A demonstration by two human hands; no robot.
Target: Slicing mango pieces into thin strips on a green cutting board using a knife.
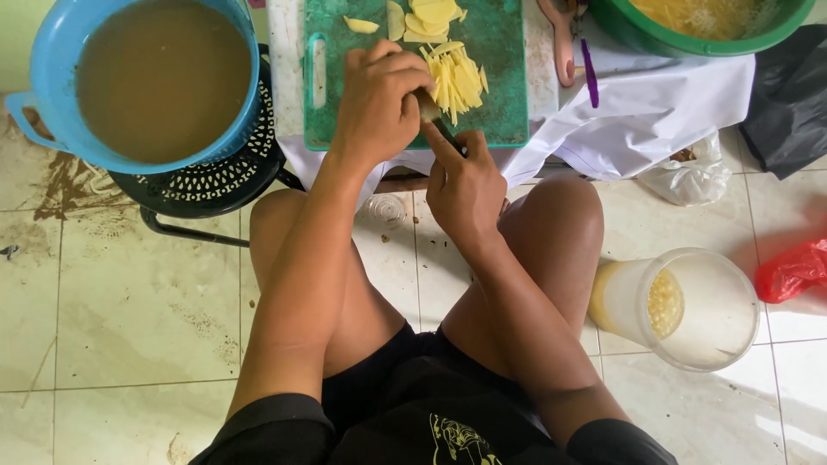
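Stained tile floor (pixel 129 301), green cutting board (pixel 508 77), left fingers (pixel 388 73) clamped on potato (pixel 428 105), right fingers (pixel 448 146) clamped on knife (pixel 448 136)

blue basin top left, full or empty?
Nearly full. The blue basin holds murky brown liquid reaching close to its rim, and it sits on a black perforated stool.

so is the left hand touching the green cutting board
Cannot tell. In the head view the left hand lies over the green cutting board, pressing a potato piece, but any contact underneath is hidden.

Green cutting board (pixel 500 86) on white cloth (pixel 655 112); clear jug (pixel 689 310), bags on tiled floor (pixel 129 301).
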